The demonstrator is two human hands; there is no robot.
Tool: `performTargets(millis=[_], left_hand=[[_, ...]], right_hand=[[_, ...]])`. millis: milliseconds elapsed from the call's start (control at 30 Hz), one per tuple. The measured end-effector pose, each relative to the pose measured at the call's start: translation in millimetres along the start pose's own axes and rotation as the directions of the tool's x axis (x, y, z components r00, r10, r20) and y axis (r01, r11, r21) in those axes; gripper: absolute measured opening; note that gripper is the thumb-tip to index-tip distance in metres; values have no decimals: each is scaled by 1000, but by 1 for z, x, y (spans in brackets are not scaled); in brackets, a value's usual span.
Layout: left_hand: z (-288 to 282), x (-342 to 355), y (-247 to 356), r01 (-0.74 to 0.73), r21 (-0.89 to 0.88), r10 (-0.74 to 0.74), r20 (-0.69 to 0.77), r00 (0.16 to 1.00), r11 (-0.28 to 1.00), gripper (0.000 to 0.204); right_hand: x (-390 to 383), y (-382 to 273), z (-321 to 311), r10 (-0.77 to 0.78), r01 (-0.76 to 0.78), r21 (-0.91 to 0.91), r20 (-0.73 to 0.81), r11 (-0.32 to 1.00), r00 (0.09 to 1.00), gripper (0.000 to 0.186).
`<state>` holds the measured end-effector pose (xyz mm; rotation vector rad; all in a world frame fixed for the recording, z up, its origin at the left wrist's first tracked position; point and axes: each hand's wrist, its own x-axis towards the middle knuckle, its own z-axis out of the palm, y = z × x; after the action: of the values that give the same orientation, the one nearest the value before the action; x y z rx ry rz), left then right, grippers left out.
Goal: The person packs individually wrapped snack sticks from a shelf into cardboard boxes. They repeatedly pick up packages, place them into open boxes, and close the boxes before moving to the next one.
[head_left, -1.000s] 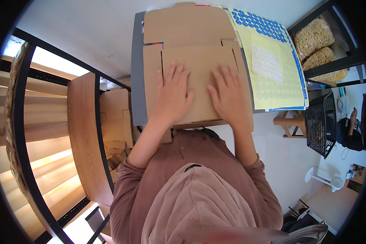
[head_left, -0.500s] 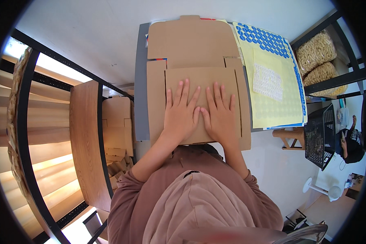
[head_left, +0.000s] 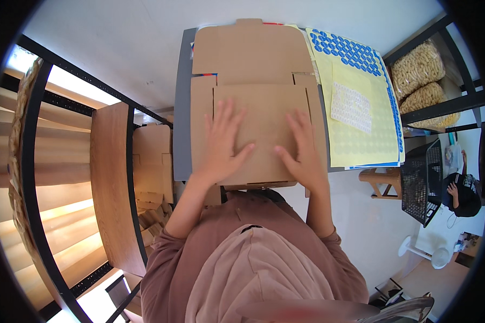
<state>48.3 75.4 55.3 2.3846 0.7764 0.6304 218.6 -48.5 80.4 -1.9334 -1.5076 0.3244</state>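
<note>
A flat, die-cut brown cardboard box blank (head_left: 264, 116) lies before me, with slots along both sides and a rounded flap at its far end. Over its left side, my left hand (head_left: 222, 142) is open, fingers spread and slightly blurred. My right hand (head_left: 303, 145) is over the right side, likewise open with the thumb pointing inward. Both palms face down on or just above the board; contact is hard to make out. Part of the near panel is folded over toward the far side.
Right of the cardboard lie yellow sticker sheets (head_left: 380, 145) with blue round stickers and a small white label sheet (head_left: 352, 107). A grey table edge (head_left: 182, 134) shows at left. Shelving with a wooden board (head_left: 110, 183), a black crate (head_left: 421, 183) and another person (head_left: 463, 191) flank the area.
My hands have moved apart, the left toward the left edge and the right toward the right edge. The thumbs, nearly touching before, are now well separated.
</note>
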Motion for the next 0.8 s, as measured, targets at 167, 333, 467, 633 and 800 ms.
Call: performTargets(millis=[167, 333, 467, 633, 800], left_hand=[[12, -50, -37, 387, -718, -439, 127, 890, 578, 77], [11, -68, -13, 451, -773, -388, 287, 876, 446, 80], [12, -69, -6, 427, -831, -447, 250, 859, 356, 81], [0, -83, 6, 284, -849, -416, 84, 906, 446, 84], [-24, -126, 7, 148, -875, -451, -87, 888, 462, 86]], right_hand=[[-34, 52, -5, 345, -242, 550, -90, 799, 934, 68], [-49, 75, 13, 389, -396, 754, 202, 525, 899, 73], [-38, 60, 8, 360, -452, 793, 315, 408, 878, 77], [-36, 41, 0, 324, -431, 834, 325, 346, 888, 74], [-32, 3, 17, 90, -322, 817, 320, 477, 943, 76]])
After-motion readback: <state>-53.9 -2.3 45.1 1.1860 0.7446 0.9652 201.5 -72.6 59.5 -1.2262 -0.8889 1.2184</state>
